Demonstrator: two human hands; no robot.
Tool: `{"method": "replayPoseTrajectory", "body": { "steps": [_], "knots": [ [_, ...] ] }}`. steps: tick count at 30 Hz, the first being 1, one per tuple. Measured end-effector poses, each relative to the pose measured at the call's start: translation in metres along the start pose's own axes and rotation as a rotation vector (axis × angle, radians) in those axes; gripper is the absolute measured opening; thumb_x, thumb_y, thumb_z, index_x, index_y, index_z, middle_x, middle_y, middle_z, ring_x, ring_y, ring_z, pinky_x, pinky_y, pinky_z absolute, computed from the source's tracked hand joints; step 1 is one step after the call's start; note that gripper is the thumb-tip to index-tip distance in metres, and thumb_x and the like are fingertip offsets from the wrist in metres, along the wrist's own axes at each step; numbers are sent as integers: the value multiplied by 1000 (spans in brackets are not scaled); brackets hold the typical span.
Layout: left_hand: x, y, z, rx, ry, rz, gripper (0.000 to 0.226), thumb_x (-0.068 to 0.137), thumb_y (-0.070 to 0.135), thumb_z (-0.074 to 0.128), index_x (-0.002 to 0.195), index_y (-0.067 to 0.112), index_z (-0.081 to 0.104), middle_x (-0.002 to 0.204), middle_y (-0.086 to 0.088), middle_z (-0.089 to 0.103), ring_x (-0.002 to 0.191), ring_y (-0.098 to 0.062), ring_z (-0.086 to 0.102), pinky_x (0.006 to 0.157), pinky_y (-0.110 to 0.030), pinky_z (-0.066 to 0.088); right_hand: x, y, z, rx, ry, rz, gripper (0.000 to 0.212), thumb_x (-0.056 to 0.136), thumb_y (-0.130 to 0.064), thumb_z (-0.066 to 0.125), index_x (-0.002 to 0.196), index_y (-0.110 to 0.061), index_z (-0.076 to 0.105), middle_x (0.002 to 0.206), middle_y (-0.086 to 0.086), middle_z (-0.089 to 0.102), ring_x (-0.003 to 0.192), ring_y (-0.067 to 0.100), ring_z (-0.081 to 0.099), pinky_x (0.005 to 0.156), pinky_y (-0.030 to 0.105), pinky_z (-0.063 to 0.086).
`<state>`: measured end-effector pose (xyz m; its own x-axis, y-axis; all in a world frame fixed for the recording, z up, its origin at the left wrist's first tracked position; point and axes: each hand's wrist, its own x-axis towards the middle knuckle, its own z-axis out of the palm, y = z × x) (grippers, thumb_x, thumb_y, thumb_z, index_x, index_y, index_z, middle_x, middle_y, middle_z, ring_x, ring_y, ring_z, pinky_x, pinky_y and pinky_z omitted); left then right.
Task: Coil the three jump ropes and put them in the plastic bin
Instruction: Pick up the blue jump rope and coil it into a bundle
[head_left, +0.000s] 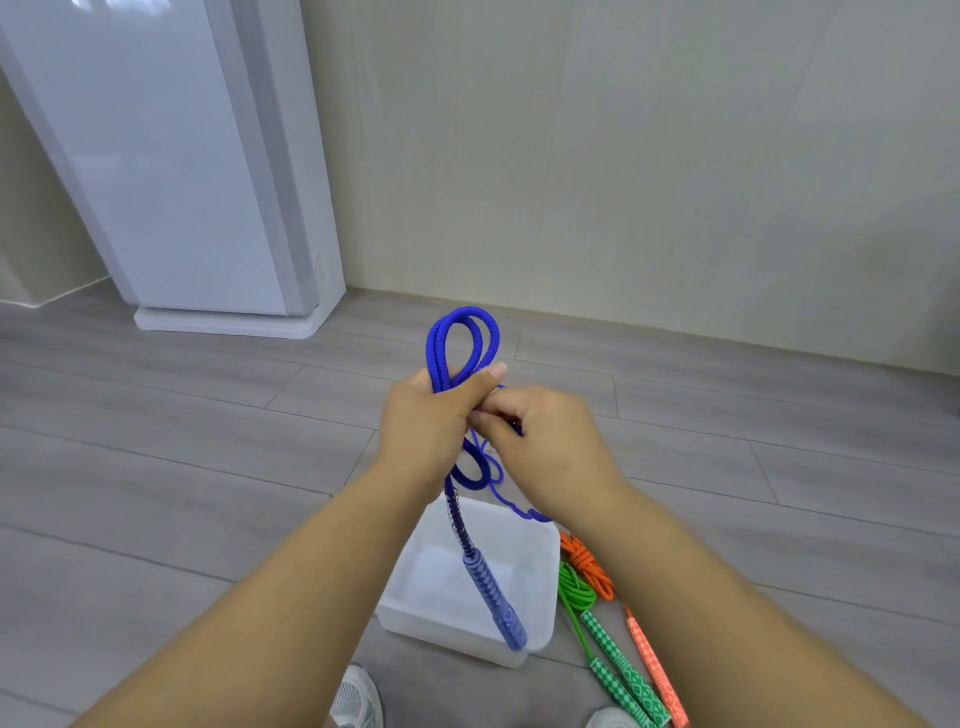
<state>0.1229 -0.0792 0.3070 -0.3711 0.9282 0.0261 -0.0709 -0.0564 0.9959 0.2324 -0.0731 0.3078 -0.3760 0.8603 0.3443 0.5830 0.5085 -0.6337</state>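
My left hand (434, 410) grips a bundle of loops of the blue jump rope (462, 338), which stick up above the fist. One blue checked handle (493, 597) dangles below, over the white plastic bin (431, 577) on the floor. Close beside the left hand, my right hand (545, 436) pinches a strand of the same blue rope. More blue rope hangs down to the bin's far rim. Right of the bin, the green jump rope (576, 592) and the orange jump rope (589, 564) lie on the floor, bunched, with their handles pointing toward me.
A tall white appliance (171, 171) stands on its base at the back left against the wall. Grey plank flooring surrounds the bin. The toes of my white shoes (356, 696) show at the bottom edge, just in front of the bin.
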Motion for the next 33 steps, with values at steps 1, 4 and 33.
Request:
{"method": "replayPoseTrajectory", "body": {
  "steps": [1, 4, 33],
  "knots": [
    [1, 1, 0, 16, 18, -6, 33, 79, 32, 72, 58, 17, 52, 47, 6, 46, 45, -11, 40, 49, -23, 35, 0, 0, 0, -1, -15, 0, 19, 91, -23, 56, 83, -15, 71, 57, -6, 53, 56, 8, 47, 54, 15, 36],
    [2, 3, -2, -6, 66, -64, 32, 86, 40, 63, 70, 14, 53, 60, -2, 45, 50, -17, 37, 52, -27, 35, -3, 5, -2, 61, -54, 23, 12, 89, -23, 58, 88, -23, 70, 74, 5, 66, 68, 18, 56, 63, 26, 45],
    [16, 8, -38, -220, 19, -42, 19, 96, 27, 50, 80, 22, 41, 52, 9, 29, 44, -9, 22, 46, -22, 28, -39, 44, -46, -155, -270, 108, 21, 92, -30, 52, 72, -34, 56, 77, -6, 61, 73, 10, 53, 67, 27, 41]
  ]
}}
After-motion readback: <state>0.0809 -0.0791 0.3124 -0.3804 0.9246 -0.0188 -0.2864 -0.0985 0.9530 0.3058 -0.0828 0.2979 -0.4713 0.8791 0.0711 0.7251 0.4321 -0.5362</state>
